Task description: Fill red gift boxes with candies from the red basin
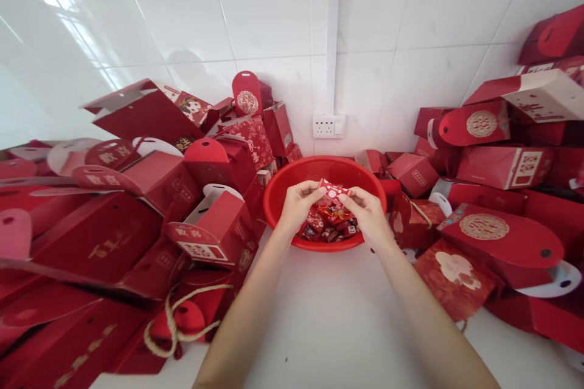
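Between my two hands is a small red wrapped candy with white markings, pinched at both ends. My left hand grips its left end between thumb and fingers. At the other end, my right hand closes on it the same way. Both hands are over a round red plastic basket with a perforated wall. Inside the basket, below the held piece, lies a heap of wrapped candies in red and dark wrappers, partly covered by my hands.
Piles of red gift boxes crowd the left and the right of the white table. A beige rope handle sticks out at the lower left. Behind the basket, a white tiled wall carries a power socket.
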`<control>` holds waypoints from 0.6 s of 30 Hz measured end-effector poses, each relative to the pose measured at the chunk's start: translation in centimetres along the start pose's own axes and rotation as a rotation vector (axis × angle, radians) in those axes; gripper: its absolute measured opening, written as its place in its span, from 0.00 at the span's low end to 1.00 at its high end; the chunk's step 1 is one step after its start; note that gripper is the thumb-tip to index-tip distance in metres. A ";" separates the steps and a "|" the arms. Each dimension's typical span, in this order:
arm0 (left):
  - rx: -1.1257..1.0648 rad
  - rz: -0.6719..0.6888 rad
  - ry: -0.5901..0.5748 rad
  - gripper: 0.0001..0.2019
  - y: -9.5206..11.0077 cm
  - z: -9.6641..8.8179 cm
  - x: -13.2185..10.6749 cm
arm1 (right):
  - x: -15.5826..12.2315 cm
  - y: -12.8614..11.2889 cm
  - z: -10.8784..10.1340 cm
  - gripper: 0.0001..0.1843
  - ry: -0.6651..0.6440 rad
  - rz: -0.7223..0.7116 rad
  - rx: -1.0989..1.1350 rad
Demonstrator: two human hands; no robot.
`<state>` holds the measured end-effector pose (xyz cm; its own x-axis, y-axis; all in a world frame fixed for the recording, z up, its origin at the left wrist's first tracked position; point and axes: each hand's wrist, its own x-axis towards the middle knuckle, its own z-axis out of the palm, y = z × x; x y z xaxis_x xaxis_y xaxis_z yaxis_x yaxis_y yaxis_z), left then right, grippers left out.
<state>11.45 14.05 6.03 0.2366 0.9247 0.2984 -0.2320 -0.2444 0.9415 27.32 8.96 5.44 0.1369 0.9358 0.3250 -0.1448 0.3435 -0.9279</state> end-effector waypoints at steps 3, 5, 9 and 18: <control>0.014 0.012 0.006 0.17 0.0 0.0 -0.1 | 0.0 0.2 -0.2 0.20 -0.003 0.018 0.011; 0.013 0.016 0.000 0.16 0.1 0.1 -0.1 | 0.0 0.3 -0.2 0.19 -0.003 0.014 0.006; -0.029 -0.028 -0.021 0.15 0.3 0.3 -0.2 | 0.0 0.4 -0.3 0.18 -0.014 -0.015 -0.016; 0.026 -0.031 -0.070 0.17 0.1 0.4 -0.1 | -0.1 0.3 -0.2 0.17 -0.045 -0.014 -0.044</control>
<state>11.82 13.77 6.16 0.3092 0.9095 0.2780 -0.1995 -0.2238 0.9540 27.46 9.00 5.07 0.0946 0.9337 0.3452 -0.0998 0.3539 -0.9299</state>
